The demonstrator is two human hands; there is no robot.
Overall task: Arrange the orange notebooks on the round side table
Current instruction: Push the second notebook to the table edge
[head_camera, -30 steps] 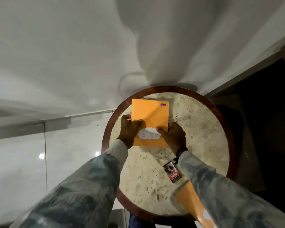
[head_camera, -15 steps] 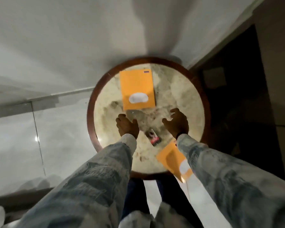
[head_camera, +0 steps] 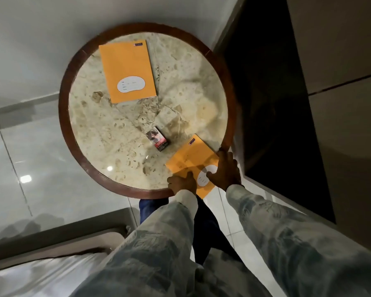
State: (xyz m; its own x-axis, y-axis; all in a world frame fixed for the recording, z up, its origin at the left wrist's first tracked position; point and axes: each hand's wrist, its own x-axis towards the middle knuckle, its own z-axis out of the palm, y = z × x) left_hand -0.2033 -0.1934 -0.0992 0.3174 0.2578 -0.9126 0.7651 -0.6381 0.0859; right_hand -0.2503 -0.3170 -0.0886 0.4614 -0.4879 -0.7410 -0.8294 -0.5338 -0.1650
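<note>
Table (head_camera: 77, 67): dark reddish-brown rim, top mottled cream and beige with tan blotches; far notebook (head_camera: 126, 67): plain orange cover, white bean-shaped label; near notebook (head_camera: 189, 156): same orange, white label; small box (head_camera: 158, 138): black with red and a pale picture; sleeves (head_camera: 287, 232): washed grey-blue on off-white, blotchy print; floor (head_camera: 41, 151): glossy pale grey tiles.

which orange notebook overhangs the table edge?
The near notebook under both hands, left hand and right hand; the far notebook lies fully on the table.
</note>
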